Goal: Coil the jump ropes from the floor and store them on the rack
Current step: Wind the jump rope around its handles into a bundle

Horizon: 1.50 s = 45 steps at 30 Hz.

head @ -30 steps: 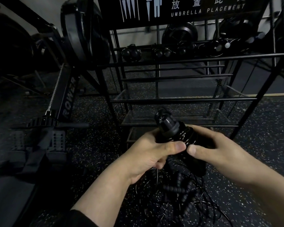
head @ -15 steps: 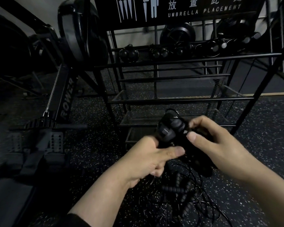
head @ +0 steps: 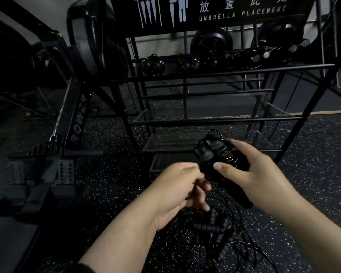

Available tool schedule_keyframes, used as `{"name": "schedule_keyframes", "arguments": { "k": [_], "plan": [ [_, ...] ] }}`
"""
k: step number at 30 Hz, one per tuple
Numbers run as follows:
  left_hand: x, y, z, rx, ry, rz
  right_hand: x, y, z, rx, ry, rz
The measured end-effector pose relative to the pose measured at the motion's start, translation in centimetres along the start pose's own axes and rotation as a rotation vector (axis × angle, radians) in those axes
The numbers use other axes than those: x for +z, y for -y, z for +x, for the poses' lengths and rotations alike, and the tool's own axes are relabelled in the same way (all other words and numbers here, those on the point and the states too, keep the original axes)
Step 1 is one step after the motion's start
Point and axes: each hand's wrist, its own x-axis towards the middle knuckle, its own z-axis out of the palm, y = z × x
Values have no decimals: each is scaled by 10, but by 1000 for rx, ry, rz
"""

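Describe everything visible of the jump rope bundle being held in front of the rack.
The jump rope bundle is black: two ridged, foam-looking handles lying side by side with thin glossy cord wound round them in several turns, one loop standing up at the top. It is held tilted, in the air before the lower shelves of the rack. The right hand grips it; the left hand sits just below-left, its contact unclear.

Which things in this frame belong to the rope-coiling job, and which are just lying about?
Part of the job:
- coiled rope bundle, gripped by the right hand
- left hand, beside the bundle, fingers curled
- loose ropes tangled on the floor
- rack
- stored ropes on its top bars

Just lying about:
- rowing machine
- umbrella sign
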Motion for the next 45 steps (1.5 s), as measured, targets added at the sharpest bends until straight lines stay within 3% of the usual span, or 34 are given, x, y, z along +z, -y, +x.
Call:
{"name": "schedule_keyframes", "arguments": {
  "k": [5,8,13,20,24,27,37,42,45],
  "plan": [
    [13,10,4,102,-160,-47,10,1,2,-30,-79,-99],
    [16,23,9,164,-240,85,12,-1,2,-42,-106,-138],
    [22,26,4,286,-171,449,8,-4,4,-4,-105,-117],
    [-1,16,4,511,-238,853,-3,-2,0,-88,77,-185],
    [-7,15,8,632,-430,1022,-2,1,-6,-98,205,-75],
    [-2,15,8,698,-507,1048,1,2,-8,-85,203,26],
    [-6,-5,-13,388,-100,916,-5,-1,-5,-115,220,48],
    [-22,-5,-8,405,-38,776,-8,0,-3,-116,257,68],
    [-25,-3,-4,436,-86,760,-6,3,-4,-115,275,103]
  ]
}}
